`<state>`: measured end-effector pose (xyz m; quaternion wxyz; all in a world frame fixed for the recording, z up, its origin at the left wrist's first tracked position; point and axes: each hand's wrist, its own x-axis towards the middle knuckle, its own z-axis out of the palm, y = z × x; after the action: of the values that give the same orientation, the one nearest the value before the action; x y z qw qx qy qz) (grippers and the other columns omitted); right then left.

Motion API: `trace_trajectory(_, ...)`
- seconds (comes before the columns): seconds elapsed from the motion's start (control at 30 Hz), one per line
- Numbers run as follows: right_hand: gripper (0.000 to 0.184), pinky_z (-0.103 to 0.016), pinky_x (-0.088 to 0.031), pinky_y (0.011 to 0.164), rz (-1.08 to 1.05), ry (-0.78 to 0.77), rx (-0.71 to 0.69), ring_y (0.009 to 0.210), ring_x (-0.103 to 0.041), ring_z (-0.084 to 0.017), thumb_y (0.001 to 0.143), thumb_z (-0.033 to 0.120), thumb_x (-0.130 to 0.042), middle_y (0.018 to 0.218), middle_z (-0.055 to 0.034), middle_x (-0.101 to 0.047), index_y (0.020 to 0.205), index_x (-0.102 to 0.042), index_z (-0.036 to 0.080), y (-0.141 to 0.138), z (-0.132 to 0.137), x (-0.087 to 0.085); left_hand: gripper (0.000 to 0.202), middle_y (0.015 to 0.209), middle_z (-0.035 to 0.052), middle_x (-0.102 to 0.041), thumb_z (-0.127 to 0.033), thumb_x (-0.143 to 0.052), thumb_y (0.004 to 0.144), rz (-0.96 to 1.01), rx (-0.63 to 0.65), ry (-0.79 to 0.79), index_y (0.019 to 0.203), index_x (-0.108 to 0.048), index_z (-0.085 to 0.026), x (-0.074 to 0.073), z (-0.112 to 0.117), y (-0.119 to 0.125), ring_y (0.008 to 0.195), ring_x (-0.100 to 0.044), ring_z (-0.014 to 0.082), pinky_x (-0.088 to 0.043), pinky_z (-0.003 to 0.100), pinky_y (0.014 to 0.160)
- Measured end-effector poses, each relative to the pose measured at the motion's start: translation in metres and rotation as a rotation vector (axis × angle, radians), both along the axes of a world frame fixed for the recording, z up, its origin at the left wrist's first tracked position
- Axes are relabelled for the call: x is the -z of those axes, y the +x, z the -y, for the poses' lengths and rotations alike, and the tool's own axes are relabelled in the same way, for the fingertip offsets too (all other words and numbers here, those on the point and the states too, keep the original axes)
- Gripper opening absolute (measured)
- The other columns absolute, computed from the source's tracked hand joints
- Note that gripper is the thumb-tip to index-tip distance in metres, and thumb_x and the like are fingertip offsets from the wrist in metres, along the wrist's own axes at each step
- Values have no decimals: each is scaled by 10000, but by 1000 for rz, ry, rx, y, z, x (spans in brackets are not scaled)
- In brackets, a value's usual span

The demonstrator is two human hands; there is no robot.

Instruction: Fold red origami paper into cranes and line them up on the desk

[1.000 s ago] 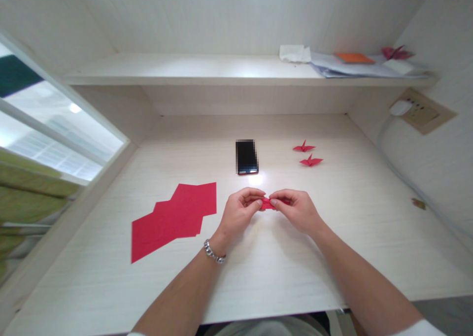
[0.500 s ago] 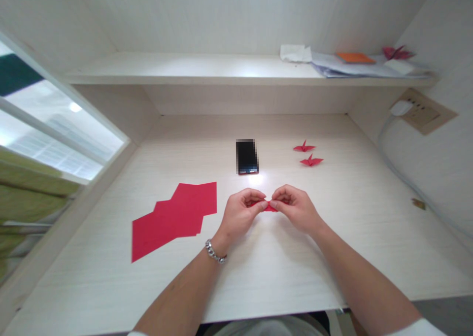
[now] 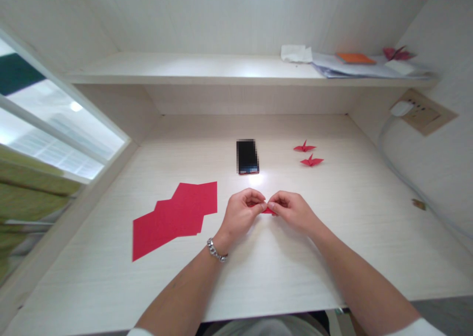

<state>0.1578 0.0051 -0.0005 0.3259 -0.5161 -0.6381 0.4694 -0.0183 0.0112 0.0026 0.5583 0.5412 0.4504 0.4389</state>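
Note:
A small folded piece of red paper is pinched between my two hands, just above the desk. My left hand has its thumb and fingertips closed on the paper's left part. From the other side, my right hand pinches it with thumb and index finger. Most of the paper is hidden behind the fingers, so its folded shape is unclear. Left of my hands lie several overlapping red paper sheets. Two red paper cranes, a rear one and a front one, rest beyond my right hand.
A phone lies on the desk beyond my hands. The shelf holds papers, an orange sheet and a dark red folded paper piece. A white cable runs from the wall socket.
My right hand has moved slightly toward the left hand and down, its fingers now closer together on the paper. Less of the red paper shows at the right. The sheets and cranes have stayed put.

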Motion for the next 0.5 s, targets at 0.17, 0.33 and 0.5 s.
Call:
trace_trajectory(0.17, 160, -247, -438, 582, 17, -37, -17, 641, -592, -148, 813, 298, -586, 706, -21, -667, 802, -676, 167, 2, -3, 3, 121, 751, 38, -687, -171, -737, 689, 4, 5, -24, 775, -660, -139, 1, -1, 0, 691, -647, 147, -516, 245, 646)
trace_trajectory(0.33, 178, -245, -429, 589, 56, 17, -15, 642, -585, -144, 835, 307, -563, 701, -16, -661, 795, -674, 172, 1, -2, -2, 111, 789, 49, -704, -207, -722, 718, -27, 21, 11, 798, -678, -145, 3, -1, -1, 733, -658, 160, -520, 262, 695)
trace_trajectory(0.5, 178, -243, -429, 578, 59, 2, -4, 613, -584, -138, 839, 298, -555, 672, -13, -653, 766, -657, 171, 2, 1, -3, 145, 748, 42, -702, -187, -734, 695, 54, 38, -57, 815, -665, -144, 2, -1, 0, 694, -659, 155, -514, 253, 654)
